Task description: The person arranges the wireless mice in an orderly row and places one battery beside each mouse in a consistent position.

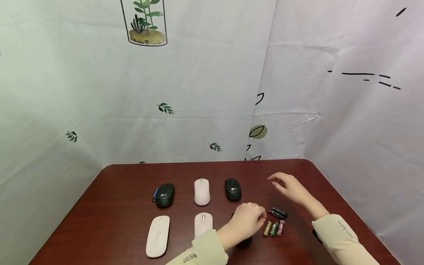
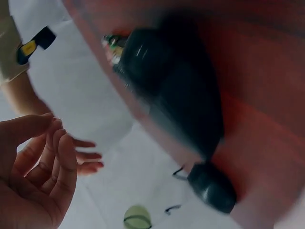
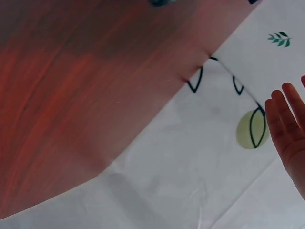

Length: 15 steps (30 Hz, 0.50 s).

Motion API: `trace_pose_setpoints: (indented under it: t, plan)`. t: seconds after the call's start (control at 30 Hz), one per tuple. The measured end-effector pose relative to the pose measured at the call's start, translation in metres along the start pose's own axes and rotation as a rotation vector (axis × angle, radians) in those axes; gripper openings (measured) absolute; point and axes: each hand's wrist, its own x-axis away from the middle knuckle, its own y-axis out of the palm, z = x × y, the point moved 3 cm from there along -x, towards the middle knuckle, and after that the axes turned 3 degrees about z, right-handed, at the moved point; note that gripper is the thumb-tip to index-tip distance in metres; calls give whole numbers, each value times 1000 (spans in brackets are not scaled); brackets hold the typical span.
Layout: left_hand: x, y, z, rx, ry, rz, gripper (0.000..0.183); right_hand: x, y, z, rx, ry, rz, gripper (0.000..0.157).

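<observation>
We list one backdrop (image 1: 205,81), pale, printed with leaves and a plant in a jar, hung behind the table.

One table (image 1: 112,209), dark red-brown, front corners rounded at the far edge.

Two sleeves, pale, lettered: left sleeve (image 1: 208,247), right sleeve (image 1: 341,233).

Two hands. Left hand (image 1: 246,222): fingers curled in, thumb meeting the fingertips; we see nothing held. It is above a dark mouse (image 1: 245,242), largely hidden from the head view; we cannot tell whether they touch. Right hand (image 1: 293,188): fingers loosely extended and parted from the thumb, grasping nothing, raised beyond the batteries.

Five further mice. We note a long white mouse (image 1: 158,236), near left; a black mouse (image 1: 165,195), far left, with a blue tab (image 1: 155,194) at its side; a pale mouse (image 1: 202,192), far row, middle; a second pale mouse (image 1: 203,222), nearer, partly covered by the left sleeve; a second black mouse (image 1: 233,189), far row, right.

Five batteries, lying just right of the left hand: two black batteries (image 1: 281,212) side by side; nearer us, in a row, one gold battery (image 1: 267,229), one green battery (image 1: 274,228), one pink battery (image 1: 280,228).
</observation>
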Motion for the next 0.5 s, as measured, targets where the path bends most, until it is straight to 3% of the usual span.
trace_pose_setpoints:
  t: [0.27,0.5]
  plan:
    - [-19,35,8,11,-35,-111,8,4,-2,11,-14,18,-12,19]
    - [-33,55,19,-152,-167,-302,13,7,-1,13,-19,-29,30,18]
